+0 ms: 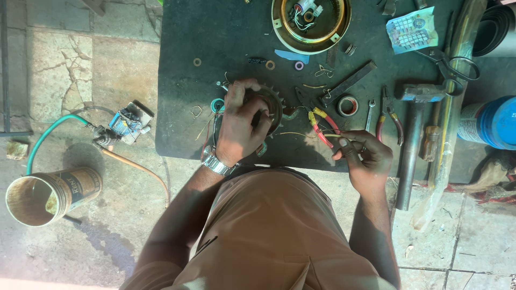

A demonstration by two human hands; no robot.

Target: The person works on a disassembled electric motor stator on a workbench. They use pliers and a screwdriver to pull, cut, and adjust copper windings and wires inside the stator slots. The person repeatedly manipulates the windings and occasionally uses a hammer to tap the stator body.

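Windings and toothed steel made up the round motor core [271, 104], which lay near the front edge of the dark mat [215, 32], a little left of its middle. The left hand [242, 121] was clamped over the core, fingers curled on its rim. The right hand [363, 158] hovered just past the front edge, pinching a thin yellowish wire [301, 134] that ran back toward the core; red and yellow leads [321, 124] lay between the two hands.

A hard pull on that wire could probably have snapped it or dragged a turn loose from the core, and the sharp teeth might have nicked its coating. Loose washers [270, 65] close by could have rolled off if the core had been shifted.

Further out sat pliers [391, 115], a hammer [411, 139] and a tape roll [348, 106] toward the right edge, scissors [449, 64] at the far right corner, and a brass-coloured round housing [310, 24] at the far edge. The mat covered a low surface on a cracked stone floor [91, 70], where an open tin can [51, 194] and a green hose [48, 134] lay in hard sunlight.
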